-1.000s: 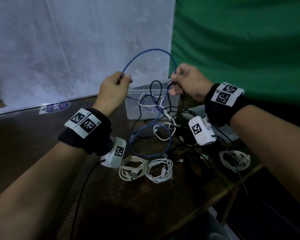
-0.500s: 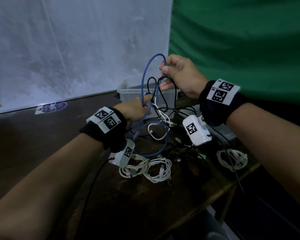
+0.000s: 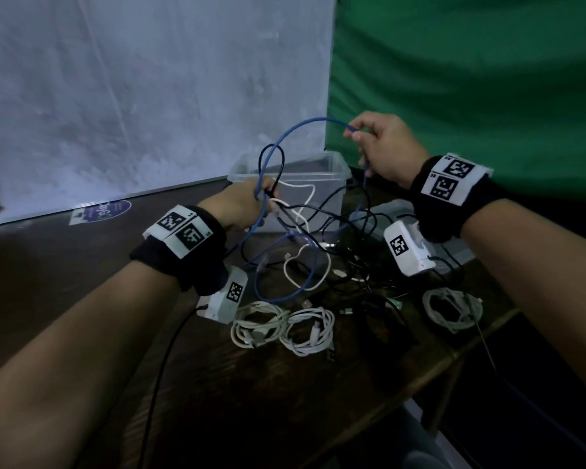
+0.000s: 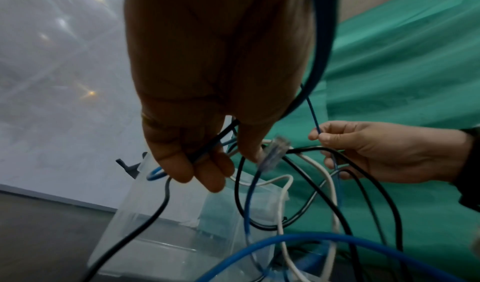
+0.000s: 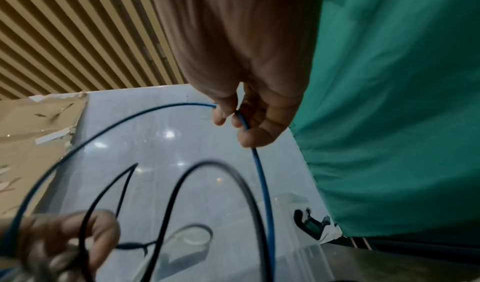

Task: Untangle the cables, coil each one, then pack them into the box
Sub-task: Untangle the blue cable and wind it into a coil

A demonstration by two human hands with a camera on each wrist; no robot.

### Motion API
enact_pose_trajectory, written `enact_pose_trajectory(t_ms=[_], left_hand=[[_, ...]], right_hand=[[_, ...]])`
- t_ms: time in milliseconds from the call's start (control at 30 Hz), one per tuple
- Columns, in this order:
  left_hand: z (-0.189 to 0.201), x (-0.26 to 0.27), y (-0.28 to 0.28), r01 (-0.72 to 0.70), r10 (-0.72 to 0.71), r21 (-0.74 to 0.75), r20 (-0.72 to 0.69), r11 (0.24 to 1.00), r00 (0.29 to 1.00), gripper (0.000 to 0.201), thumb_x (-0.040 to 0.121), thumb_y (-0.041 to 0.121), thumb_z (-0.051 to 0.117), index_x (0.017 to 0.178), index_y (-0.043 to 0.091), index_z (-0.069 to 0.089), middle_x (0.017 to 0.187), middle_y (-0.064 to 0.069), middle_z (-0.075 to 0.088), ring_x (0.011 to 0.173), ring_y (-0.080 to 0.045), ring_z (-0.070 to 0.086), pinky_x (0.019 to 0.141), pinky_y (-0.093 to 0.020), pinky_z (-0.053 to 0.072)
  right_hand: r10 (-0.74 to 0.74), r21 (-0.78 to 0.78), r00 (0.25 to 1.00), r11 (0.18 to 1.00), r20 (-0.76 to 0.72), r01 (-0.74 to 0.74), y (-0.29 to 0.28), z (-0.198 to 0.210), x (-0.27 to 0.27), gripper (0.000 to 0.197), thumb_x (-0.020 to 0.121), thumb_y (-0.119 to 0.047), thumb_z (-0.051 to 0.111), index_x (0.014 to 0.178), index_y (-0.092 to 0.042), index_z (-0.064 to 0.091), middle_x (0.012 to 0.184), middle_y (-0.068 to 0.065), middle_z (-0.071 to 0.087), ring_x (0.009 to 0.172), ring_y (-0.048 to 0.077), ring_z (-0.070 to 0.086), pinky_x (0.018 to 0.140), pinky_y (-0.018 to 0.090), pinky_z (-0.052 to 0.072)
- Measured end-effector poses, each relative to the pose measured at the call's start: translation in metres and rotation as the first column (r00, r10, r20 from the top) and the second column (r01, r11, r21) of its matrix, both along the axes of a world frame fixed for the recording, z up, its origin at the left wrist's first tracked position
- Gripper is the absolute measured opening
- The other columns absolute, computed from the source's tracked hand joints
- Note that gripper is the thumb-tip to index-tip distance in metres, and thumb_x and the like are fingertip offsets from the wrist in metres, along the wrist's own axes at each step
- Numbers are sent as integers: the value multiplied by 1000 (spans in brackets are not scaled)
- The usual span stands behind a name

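A blue network cable (image 3: 295, 130) arcs between my two hands above the tangle. My left hand (image 3: 263, 198) is low in front of the clear plastic box (image 3: 332, 170), its fingers (image 4: 197, 163) curled round the blue cable and a black cable. The blue cable's clear plug (image 4: 275, 153) hangs just beside that hand. My right hand (image 3: 356, 133) is raised at the right and pinches the blue cable between thumb and forefinger (image 5: 228, 118). Below both hands, black and white cables (image 3: 318, 238) lie knotted together with the blue one on the table.
Two coiled white cables (image 3: 257, 324) (image 3: 308, 330) lie near the front, and a third coil (image 3: 452, 308) sits near the table's right edge (image 3: 454, 357). A clear lid (image 3: 386, 211) lies beside the box. A round sticker (image 3: 100, 211) is at the back left.
My left hand dropped from up high to the tangle in front of the box. My right hand then moved right, drawing the blue cable into a wider arc.
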State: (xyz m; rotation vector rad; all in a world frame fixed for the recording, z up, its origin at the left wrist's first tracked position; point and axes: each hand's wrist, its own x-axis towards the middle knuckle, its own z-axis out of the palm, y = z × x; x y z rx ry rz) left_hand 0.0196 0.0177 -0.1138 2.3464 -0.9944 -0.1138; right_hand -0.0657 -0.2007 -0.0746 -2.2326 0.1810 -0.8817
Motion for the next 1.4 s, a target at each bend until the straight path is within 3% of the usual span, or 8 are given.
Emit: enact_pose_trajectory(t_ms=[267, 500, 600, 700, 933, 1033, 1200, 1400], left_hand=[[0, 6, 5, -42, 17, -189, -132, 981, 991, 37, 83, 9, 63, 108, 35, 51, 80, -16, 61, 72, -26, 53, 70, -45, 49], [23, -3, 11, 48, -11, -704, 57, 709, 998, 18, 84, 17, 69, 93, 25, 56, 85, 2, 55, 77, -8, 53, 75, -19, 47], [29, -13, 9, 139, -98, -704, 98, 697, 990, 9, 91, 22, 60, 98, 18, 59, 81, -1, 63, 75, -7, 60, 78, -19, 48], [31, -22, 5, 200, -160, -592, 121, 780, 980, 15, 99, 16, 47, 98, 11, 60, 65, 2, 61, 59, -2, 59, 65, -12, 45], [31, -20, 13, 87, -70, -620, 52, 780, 996, 24, 96, 29, 50, 77, 22, 61, 55, -1, 39, 50, -15, 36, 52, -26, 33], [29, -18, 13, 104, -42, -526, 129, 844, 991, 26, 92, 36, 54, 70, 25, 63, 57, -1, 41, 57, -18, 39, 60, -34, 36], [34, -15, 13, 43, 60, -727, 116, 685, 991, 27, 92, 34, 47, 66, 27, 50, 43, 12, 33, 43, -8, 27, 48, -26, 24], [34, -11, 19, 39, 141, -733, 182, 679, 973, 26, 96, 26, 46, 70, 27, 47, 54, 7, 34, 46, -2, 30, 48, -21, 27]], right_hand=[[-37, -23, 988, 999, 152, 41, 2, 15, 0, 18, 91, -8, 52, 95, -11, 69, 68, -16, 54, 55, -7, 49, 63, 17, 41], [-8, -239, 969, 969, 248, 69, 14, 30, -10, 22, 91, -13, 56, 105, -11, 72, 92, 4, 66, 84, 10, 53, 80, 23, 44], [73, -293, 984, 956, 165, -22, 25, 29, -11, 20, 92, -13, 56, 104, -12, 72, 91, 7, 66, 83, 19, 55, 73, 14, 41], [155, -325, 988, 935, 17, -141, 34, 18, -7, 17, 91, -14, 56, 100, -13, 71, 93, 17, 68, 87, 32, 60, 77, 32, 47], [86, -265, 951, 950, -296, -168, 27, -10, -7, 24, 93, -18, 57, 69, -20, 57, 65, -5, 56, 57, 3, 46, 52, 8, 34], [65, -233, 922, 959, -381, -164, 18, -21, -5, 23, 92, -18, 59, 69, -15, 60, 75, 5, 63, 67, 14, 50, 62, 22, 40], [53, -135, 855, 981, -516, -142, 9, -43, -5, 15, 92, -10, 58, 77, -11, 61, 65, 1, 57, 54, 9, 50, 50, 15, 39], [66, 237, 935, 971, -348, 19, -4, -51, 1, 31, 97, 2, 35, 71, -14, 43, 72, 9, 53, 36, 11, 54, 36, 20, 44]])
